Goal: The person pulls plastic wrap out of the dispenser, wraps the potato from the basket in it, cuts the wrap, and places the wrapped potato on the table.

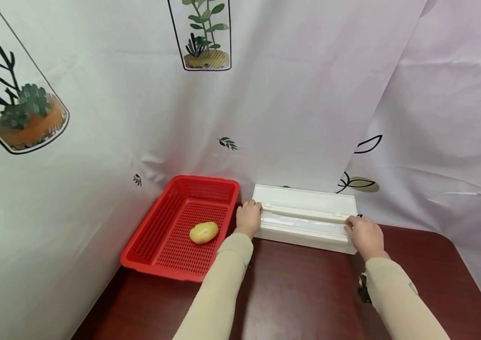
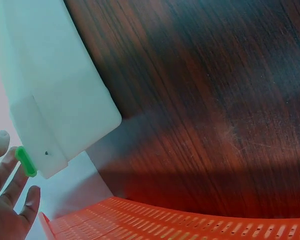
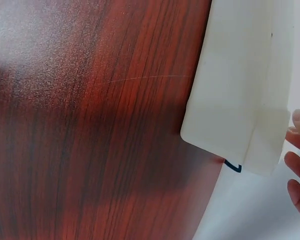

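A long white cling film dispenser [image 1: 306, 238] lies along the back of the table, its lid [image 1: 304, 196] raised against the wall. Clear film [image 1: 304, 224] shows in its opening. At the dispenser's left end, my left hand [image 1: 248, 218] grips the upper edge, beside a small green end piece [image 2: 26, 161]. My right hand [image 1: 365, 234] grips the right end, thumb and forefinger close together at the edge. Whether the fingertips also pinch the film is hidden. To the left, a yellow potato [image 1: 204, 233] sits in a red plastic basket [image 1: 159, 270].
The dark red-brown wooden table [image 1: 299, 288] has a rounded right back corner. A pale patterned cloth [image 1: 299, 94] hangs behind and to the left. The basket stands close to my left forearm. A small dark object [image 1: 363, 289] shows beside my right sleeve.
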`<state>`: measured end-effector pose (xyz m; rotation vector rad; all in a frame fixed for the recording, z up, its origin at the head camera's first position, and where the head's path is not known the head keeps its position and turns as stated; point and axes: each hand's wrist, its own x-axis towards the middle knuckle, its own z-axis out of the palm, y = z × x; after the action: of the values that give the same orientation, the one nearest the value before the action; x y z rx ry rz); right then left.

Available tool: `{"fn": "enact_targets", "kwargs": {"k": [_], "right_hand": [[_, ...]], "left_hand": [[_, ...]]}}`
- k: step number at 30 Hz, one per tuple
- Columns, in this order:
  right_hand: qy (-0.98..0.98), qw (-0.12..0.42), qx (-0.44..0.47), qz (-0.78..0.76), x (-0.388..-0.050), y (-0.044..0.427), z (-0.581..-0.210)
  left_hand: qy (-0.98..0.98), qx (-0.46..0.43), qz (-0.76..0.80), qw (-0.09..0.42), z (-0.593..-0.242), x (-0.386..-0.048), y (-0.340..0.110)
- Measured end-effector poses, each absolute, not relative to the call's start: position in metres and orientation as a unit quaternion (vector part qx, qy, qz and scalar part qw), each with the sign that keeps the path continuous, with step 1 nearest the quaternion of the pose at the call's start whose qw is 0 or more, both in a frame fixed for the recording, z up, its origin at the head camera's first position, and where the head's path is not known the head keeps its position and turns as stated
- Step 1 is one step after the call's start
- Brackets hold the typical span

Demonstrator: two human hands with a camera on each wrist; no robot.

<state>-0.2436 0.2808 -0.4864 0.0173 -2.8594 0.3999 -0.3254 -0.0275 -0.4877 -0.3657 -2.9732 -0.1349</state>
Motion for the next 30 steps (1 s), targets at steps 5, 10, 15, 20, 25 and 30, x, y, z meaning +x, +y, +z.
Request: {"fn": "enact_targets", "kwargs": {"k": [5,10,15,20,25,30], "right_hand": [[-0.981,0.128,-0.01,0.143,-0.242,0.28,-0.483],[-0.981,0.108,-0.041,0.158,-0.241,0.277,-0.478],[-0.978,0.111,-0.051,0.169,-0.242,0.275,-0.473],[-0.975,0.128,-0.05,0.175,-0.241,0.275,-0.469],[-0.972,0.138,-0.056,0.181,-0.239,0.275,-0.466],[-0.97,0.14,-0.066,0.185,-0.239,0.275,-0.461]], "left_hand": [[-0.989,-0.122,-0.047,0.074,-0.485,-0.325,-0.028],[-0.99,-0.115,-0.05,0.071,-0.482,-0.324,-0.029],[-0.989,-0.115,-0.053,0.08,-0.479,-0.324,-0.031],[-0.988,-0.111,-0.064,0.083,-0.475,-0.324,-0.03],[-0.988,-0.105,-0.072,0.082,-0.472,-0.323,-0.03],[-0.988,-0.101,-0.079,0.082,-0.468,-0.322,-0.031]]}}
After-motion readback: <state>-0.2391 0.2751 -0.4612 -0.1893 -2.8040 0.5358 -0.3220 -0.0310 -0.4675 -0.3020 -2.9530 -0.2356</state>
